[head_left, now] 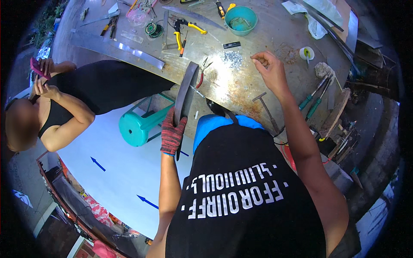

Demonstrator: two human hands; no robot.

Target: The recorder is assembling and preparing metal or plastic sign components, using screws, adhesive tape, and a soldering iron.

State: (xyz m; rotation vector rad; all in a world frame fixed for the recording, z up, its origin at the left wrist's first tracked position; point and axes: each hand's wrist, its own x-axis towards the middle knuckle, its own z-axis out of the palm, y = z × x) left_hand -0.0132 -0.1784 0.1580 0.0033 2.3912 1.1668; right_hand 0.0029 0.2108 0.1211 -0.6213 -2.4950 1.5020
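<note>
My left hand [173, 136], in a red and black knit glove, grips a long, dark, curved metal strip [185, 88]. The strip's far end rests at the table's near edge. A small silver pin [197, 91] shows beside it. Bare, my right hand [269, 71] is raised over the metal table [241, 88] with thumb and fingertips pinched together; whatever they hold is too small to make out. Just left of that hand lies a scatter of small silver pieces [232, 59], with a black rectangular piece [232, 45] beyond it. Red-handled pliers [201, 76] lie close to the strip.
Farther back are a yellow-handled tool [177, 34], a teal bowl [241, 20] and a wire spool [153, 29]. A hammer [267, 112] and green-handled tools [314, 107] lie right. At left, another person holds a pink phone [38, 68] near a green stool [137, 128].
</note>
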